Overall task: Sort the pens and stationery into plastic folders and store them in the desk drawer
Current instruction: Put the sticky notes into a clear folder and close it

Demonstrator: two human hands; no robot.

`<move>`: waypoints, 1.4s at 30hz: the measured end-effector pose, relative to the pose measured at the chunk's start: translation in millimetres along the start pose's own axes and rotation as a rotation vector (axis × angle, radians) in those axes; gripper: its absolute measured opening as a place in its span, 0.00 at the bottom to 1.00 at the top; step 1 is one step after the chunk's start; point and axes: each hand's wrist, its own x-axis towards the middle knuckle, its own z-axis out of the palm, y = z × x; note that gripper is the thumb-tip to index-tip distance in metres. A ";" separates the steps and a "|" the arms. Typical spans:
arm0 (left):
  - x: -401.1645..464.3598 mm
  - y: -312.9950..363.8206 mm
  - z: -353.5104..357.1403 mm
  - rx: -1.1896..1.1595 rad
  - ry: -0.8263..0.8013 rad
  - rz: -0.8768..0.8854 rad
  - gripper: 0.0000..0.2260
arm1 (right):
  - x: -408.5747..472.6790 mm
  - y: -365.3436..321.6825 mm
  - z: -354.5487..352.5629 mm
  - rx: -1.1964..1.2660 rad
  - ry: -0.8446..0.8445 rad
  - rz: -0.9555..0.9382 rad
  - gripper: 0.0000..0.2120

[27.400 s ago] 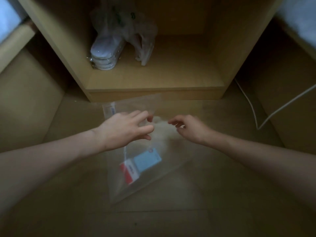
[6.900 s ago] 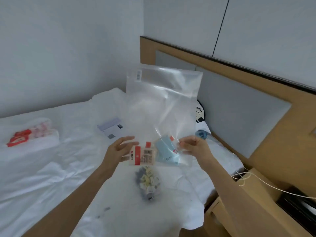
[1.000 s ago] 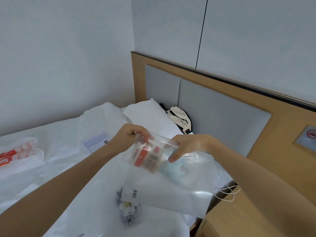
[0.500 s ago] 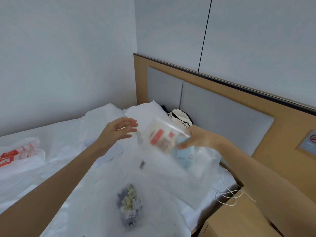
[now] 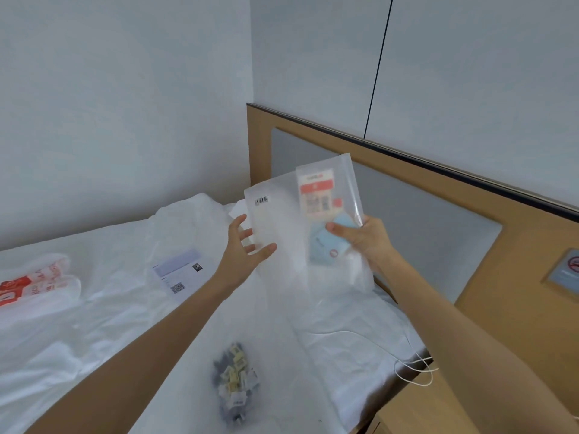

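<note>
Plastic folder (image 5: pixel 282 233): clear, soft, held up in the air over the bed, between the two hands; barcode sticker near its upper left corner; lower part sags and blurs out.
Near, on bed (image 5: pixel 94 324): small clear bag of clips (image 5: pixel 235 380), dark and cream pieces, lying loose on the white sheet, well apart from the folder. Not yet sorted, by the look of it.
White cable (image 5: pixel 413 371): looped at the mattress edge, right side, by a wooden bedside unit (image 5: pixel 407 411).
Left hand (image 5: pixel 244 245): fingers spread wide and straight, palm toward the folder's left edge; touching or just short of it, cannot tell which.
Right hand (image 5: pixel 360 236): pinching the folder's right side, thumb on the front face over the blue packet.
Folder contents: red-and-white packet (image 5: pixel 316 195) up top, blue packet (image 5: pixel 329 245) below it, both pressed to the right side. Labels too blurred to read.
Mid bed: printed sheet with a QR code (image 5: pixel 181 270), lying flat; red-and-white plastic bag (image 5: pixel 34 283) at far left.
Far: padded headboard (image 5: pixel 407 214), grey wall (image 5: pixel 125 89), a small sign (image 5: pixel 567 274) on the wood panel.
Progress (judgement): early to middle. Two packets are in a folder; the clip bag remains out; no pens and no drawer in view, so storing is all still ahead.
</note>
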 end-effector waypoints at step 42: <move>32.1 10.0 -12.9 0.123 0.360 0.170 0.18 | -17.7 35.3 28.4 0.222 -0.112 -0.026 0.20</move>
